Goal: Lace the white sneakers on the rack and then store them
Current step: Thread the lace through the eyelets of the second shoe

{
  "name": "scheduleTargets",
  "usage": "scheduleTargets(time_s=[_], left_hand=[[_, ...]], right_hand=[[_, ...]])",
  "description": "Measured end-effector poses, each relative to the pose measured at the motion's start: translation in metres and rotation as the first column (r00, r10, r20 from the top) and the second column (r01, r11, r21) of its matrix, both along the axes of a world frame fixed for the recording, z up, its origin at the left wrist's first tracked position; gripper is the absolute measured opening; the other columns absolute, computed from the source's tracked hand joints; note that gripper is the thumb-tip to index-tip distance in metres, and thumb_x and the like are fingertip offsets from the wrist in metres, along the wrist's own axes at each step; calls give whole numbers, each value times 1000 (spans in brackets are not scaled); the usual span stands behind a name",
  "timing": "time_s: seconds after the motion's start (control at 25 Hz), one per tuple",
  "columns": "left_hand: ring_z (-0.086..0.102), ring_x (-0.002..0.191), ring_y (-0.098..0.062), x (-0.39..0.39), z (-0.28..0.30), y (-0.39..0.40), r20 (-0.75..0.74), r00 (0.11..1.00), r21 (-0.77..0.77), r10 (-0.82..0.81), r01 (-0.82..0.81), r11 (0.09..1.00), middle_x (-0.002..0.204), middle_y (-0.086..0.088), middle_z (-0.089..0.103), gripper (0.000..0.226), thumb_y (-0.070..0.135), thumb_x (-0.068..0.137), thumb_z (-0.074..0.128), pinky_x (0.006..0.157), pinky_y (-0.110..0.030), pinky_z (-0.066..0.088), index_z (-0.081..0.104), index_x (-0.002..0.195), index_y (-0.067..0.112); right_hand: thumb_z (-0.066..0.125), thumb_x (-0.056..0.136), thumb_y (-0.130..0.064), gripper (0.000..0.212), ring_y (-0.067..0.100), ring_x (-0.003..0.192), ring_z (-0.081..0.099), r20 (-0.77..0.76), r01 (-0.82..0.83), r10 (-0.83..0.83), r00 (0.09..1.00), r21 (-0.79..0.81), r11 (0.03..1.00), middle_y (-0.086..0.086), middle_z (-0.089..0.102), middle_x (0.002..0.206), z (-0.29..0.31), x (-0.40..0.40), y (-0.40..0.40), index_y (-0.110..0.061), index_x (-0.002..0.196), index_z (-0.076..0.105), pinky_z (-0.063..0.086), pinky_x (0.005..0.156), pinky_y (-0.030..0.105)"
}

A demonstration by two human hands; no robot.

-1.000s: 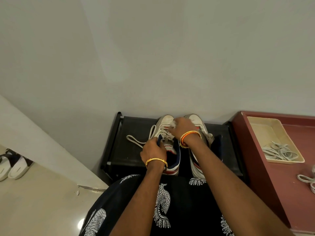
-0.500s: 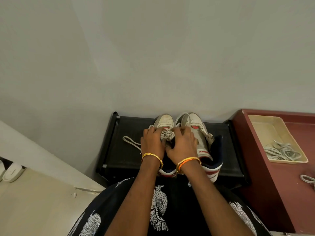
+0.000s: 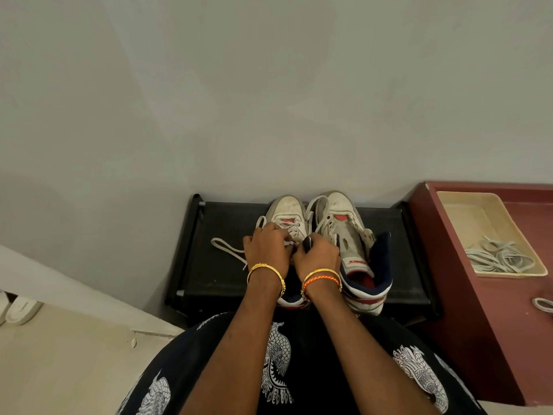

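Working side by side now, both hands have closed in on the left sneaker [image 3: 287, 217] on the rack [image 3: 215, 283]. Left hand [image 3: 266, 250] fingers pinch its lace [image 3: 227, 250]; right hand [image 3: 317, 256] grips the tongue (lacing underway), second sneaker [image 3: 350, 235] just right.

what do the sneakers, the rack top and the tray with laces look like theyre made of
Sneakers: white leather or a synthetic look-alike, matte, scuffed and creased at the toes; navy collar lining looks like fabric.
Rack top: black, dull and finely textured, probably stretched fabric on tube rails.
Tray: cream, smooth with rounded moulded corners, likely plastic.
Laces in tray: flat woven cloth.
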State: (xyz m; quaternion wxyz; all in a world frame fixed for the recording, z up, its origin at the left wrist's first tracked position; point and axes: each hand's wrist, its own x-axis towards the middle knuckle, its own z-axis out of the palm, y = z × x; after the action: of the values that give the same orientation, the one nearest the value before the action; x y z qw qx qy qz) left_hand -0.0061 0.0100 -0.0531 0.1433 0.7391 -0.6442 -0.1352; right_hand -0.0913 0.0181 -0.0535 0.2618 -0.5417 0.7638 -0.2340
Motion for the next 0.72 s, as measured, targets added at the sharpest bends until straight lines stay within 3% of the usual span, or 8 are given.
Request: scheduleTargets(time_s=[0.16,0.36,0.4,0.48,0.56,0.64,0.68,0.72], left_hand=[[53,111,-20,-3,-4,0,21,996,-59,-84,85,995,123,-1,58,26,25,95,53,93,-33,41,62,118,19],[57,101,-22,-8,-6,1,66,989,-63,-135,139,988,116,-4,60,23,24,98,46,80,-33,50,55,116,15],[57,97,-22,-7,-6,1,30,994,-65,-102,104,992,112,-5,61,20,24,98,45,76,-33,51,54,113,14],[55,81,-19,-4,-5,2,-205,975,-86,88,-108,990,97,-7,60,11,20,96,45,61,-25,44,52,98,11],[51,75,-18,1,-6,-2,-520,799,15,301,-343,939,87,-9,56,7,15,94,47,51,-19,35,47,90,9],[53,78,-19,6,-6,-5,-695,588,157,415,-439,885,87,-9,56,2,10,94,47,52,-17,36,47,93,8],[55,81,-19,8,-5,-5,-699,586,156,411,-436,886,89,-9,57,5,9,95,44,55,-18,39,49,97,9],[56,86,-21,9,-6,-5,-627,700,74,343,-385,920,93,-10,59,14,8,95,42,59,-21,43,53,103,10]], right_hand=[[58,85,-17,14,33,89,60,81,79,-80,993,19,997,15,66,91,3,-2,-1,-4,86,62,36,65,26],[59,86,-19,15,28,89,59,94,88,-89,992,18,996,12,67,94,5,-4,-3,-4,90,64,35,67,24],[59,86,-19,16,28,91,60,100,92,-93,991,15,996,13,67,95,6,-4,-3,-5,91,64,35,68,24],[59,87,-19,17,30,95,60,112,99,-101,989,22,995,14,67,98,6,-4,-2,-4,94,63,35,69,25],[58,88,-19,18,32,97,59,114,98,-101,988,29,995,14,67,100,6,-5,-2,-4,95,63,36,71,26],[57,87,-19,18,31,97,59,100,81,-87,991,59,995,14,66,101,6,-6,-5,-3,96,62,36,71,27],[57,87,-19,19,31,96,59,92,61,-69,993,92,994,14,65,100,7,-7,-8,-3,96,62,35,69,26],[57,86,-19,21,31,95,60,89,34,-46,995,130,991,14,65,97,8,-8,-11,-2,96,62,35,68,26]])
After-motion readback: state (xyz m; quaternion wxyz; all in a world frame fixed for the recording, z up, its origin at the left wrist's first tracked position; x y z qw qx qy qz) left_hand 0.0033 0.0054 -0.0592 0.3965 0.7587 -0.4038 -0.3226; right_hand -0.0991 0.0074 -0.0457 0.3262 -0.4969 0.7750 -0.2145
